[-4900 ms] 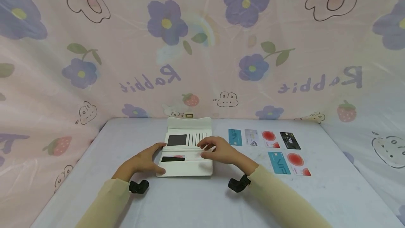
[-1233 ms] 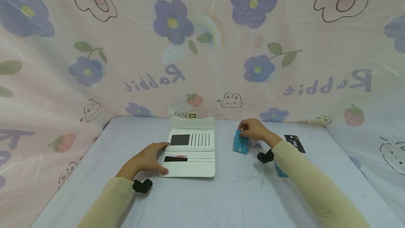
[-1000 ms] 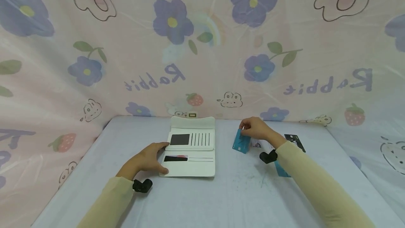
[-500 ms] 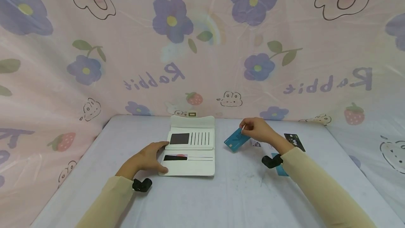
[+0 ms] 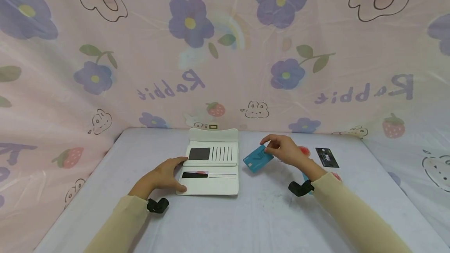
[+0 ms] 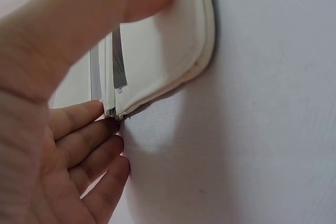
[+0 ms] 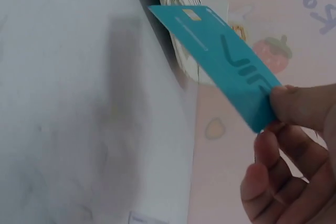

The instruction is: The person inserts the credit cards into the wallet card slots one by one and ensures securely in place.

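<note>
A white wallet [image 5: 219, 187] lies unfolded on the table, with slits, a dark window panel and a card partly showing in its lower pocket. My left hand [image 5: 162, 175] stays at its left edge. In the left wrist view the thumb rests on the wallet's white face [image 6: 157, 51], while the fingertips touch its side by the fold. To the right of the wallet, my right hand [image 5: 285, 152] pinches a blue VIP card [image 5: 258, 160] by one end between thumb and fingers. The right wrist view shows the card's chip end [image 7: 191, 15] tilted toward the wallet, above the tabletop.
A black VIP card [image 5: 327, 157] lies on the table at the right. Cards with red print [image 5: 304, 150] and another blue card [image 5: 304, 176] are partly hidden by the right arm. A patterned cloth [image 5: 225, 61] hangs behind the table's far edge.
My right hand left the wallet and took up the blue card from the back row. Over the last second the card has turned and shifted left toward the wallet. The left hand has kept its place.
</note>
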{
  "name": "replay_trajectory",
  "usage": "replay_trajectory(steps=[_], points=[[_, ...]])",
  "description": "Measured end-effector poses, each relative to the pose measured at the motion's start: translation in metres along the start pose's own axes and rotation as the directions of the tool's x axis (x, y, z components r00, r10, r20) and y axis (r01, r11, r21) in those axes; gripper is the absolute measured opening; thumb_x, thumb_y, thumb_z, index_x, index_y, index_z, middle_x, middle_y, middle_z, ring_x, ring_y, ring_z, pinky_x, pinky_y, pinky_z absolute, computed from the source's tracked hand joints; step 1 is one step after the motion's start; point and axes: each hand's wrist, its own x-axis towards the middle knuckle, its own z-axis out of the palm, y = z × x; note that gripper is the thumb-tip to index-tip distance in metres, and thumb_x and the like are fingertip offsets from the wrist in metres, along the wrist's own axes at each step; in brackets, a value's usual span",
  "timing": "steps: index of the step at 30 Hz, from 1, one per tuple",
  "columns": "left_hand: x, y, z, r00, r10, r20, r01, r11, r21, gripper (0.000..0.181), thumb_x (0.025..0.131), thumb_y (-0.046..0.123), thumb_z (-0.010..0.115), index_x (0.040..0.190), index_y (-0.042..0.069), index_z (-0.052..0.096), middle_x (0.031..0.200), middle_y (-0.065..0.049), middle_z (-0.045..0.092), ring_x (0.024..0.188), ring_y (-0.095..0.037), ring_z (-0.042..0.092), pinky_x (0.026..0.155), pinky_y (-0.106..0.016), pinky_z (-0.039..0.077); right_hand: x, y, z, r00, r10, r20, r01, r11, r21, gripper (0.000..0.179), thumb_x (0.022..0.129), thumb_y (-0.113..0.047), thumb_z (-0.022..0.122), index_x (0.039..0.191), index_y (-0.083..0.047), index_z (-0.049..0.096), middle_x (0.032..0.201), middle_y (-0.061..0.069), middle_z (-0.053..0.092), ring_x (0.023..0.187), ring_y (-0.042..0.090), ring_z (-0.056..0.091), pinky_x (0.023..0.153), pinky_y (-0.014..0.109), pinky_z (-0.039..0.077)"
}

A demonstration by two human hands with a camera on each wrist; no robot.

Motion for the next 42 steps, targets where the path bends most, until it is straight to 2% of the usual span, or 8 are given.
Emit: replay_trajectory(steps=[4, 11, 14, 19, 22, 26, 32, 42], points=[[0.000, 0.000, 0.001, 1.000, -0.009, 0.001, 0.009, 1.000, -0.007, 0.106, 0.057, 0.036, 0.091, 0.146, 0.009, 0.040, 0.146, -0.015, 0.046, 0.136, -0.036, 0.040, 0.111, -0.054, 0.035, -0.002, -0.006, 0.005, 1.000, 0.017, -0.013, -0.016, 0.998, 0.056, 0.017, 0.089, -0.012, 0.066, 0.105, -0.015, 0.068, 0.077, 0.002, 0.067, 0.066, 0.017, 0.055, 0.057, 0.027, 0.045], [0.001, 0.000, 0.001, 1.000, -0.018, -0.003, 0.018, 1.000, -0.008, 0.106, 0.057, 0.036, 0.091, 0.146, 0.009, 0.040, 0.147, -0.015, 0.045, 0.137, -0.037, 0.040, 0.111, -0.054, 0.034, -0.003, -0.015, 0.017, 1.000, 0.015, 0.014, -0.016, 0.994, 0.109, 0.016, 0.088, -0.011, 0.066, 0.104, -0.013, 0.065, 0.077, 0.003, 0.067, 0.067, 0.026, 0.058, 0.057, 0.033, 0.054], [0.000, 0.000, 0.001, 1.000, -0.023, -0.002, 0.023, 1.000, -0.007, 0.106, 0.057, 0.036, 0.091, 0.146, 0.009, 0.040, 0.147, -0.016, 0.044, 0.137, -0.038, 0.039, 0.111, -0.055, 0.034, -0.002, -0.018, 0.023, 1.000, -0.007, 0.021, 0.004, 0.991, 0.134, 0.016, 0.088, -0.008, 0.066, 0.103, -0.011, 0.064, 0.076, 0.004, 0.068, 0.064, 0.024, 0.060, 0.060, 0.038, 0.057], [-0.001, 0.001, 0.001, 1.000, -0.029, -0.003, 0.029, 1.000, -0.001, 0.106, 0.057, 0.036, 0.091, 0.146, 0.010, 0.040, 0.147, -0.015, 0.044, 0.137, -0.037, 0.039, 0.110, -0.056, 0.034, -0.001, -0.023, 0.033, 0.999, -0.035, 0.032, 0.028, 0.981, 0.194, 0.019, 0.088, -0.003, 0.066, 0.106, -0.007, 0.061, 0.076, 0.007, 0.067, 0.063, 0.017, 0.062, 0.062, 0.033, 0.059], [-0.001, 0.000, 0.001, 1.000, -0.030, -0.001, 0.030, 1.000, -0.002, 0.105, 0.057, 0.036, 0.091, 0.146, 0.011, 0.040, 0.147, -0.015, 0.044, 0.137, -0.037, 0.039, 0.110, -0.056, 0.034, -0.001, -0.024, 0.039, 0.999, -0.032, 0.033, 0.024, 0.975, 0.221, 0.022, 0.088, -0.002, 0.065, 0.109, -0.006, 0.063, 0.076, 0.008, 0.065, 0.063, 0.016, 0.062, 0.065, 0.039, 0.060], [-0.001, 0.001, 0.001, 1.000, -0.029, 0.000, 0.029, 1.000, -0.008, 0.105, 0.057, 0.035, 0.091, 0.146, 0.010, 0.040, 0.148, -0.015, 0.043, 0.138, -0.038, 0.038, 0.111, -0.056, 0.034, 0.001, -0.026, 0.048, 0.999, -0.002, 0.039, -0.008, 0.969, 0.246, 0.022, 0.088, -0.002, 0.064, 0.109, -0.008, 0.066, 0.078, 0.009, 0.064, 0.064, 0.016, 0.063, 0.068, 0.046, 0.059], [-0.001, 0.002, 0.001, 1.000, -0.023, -0.002, 0.023, 1.000, 0.005, 0.105, 0.057, 0.035, 0.091, 0.146, 0.009, 0.040, 0.147, -0.016, 0.044, 0.137, -0.038, 0.039, 0.111, -0.055, 0.034, 0.004, -0.028, 0.063, 0.995, 0.076, 0.071, -0.095, 0.947, 0.308, 0.021, 0.086, 0.000, 0.065, 0.106, -0.007, 0.064, 0.087, 0.012, 0.063, 0.066, 0.016, 0.067, 0.067, 0.040, 0.061], [0.000, 0.000, 0.001, 1.000, 0.001, -0.011, -0.001, 1.000, 0.007, 0.105, 0.057, 0.034, 0.091, 0.145, 0.007, 0.040, 0.146, -0.017, 0.045, 0.137, -0.038, 0.039, 0.112, -0.054, 0.033, 0.007, -0.033, 0.081, 0.990, 0.129, 0.062, -0.143, 0.894, 0.425, 0.020, 0.085, 0.002, 0.064, 0.105, -0.002, 0.063, 0.076, 0.009, 0.061, 0.064, 0.016, 0.066, 0.066, 0.040, 0.061]])
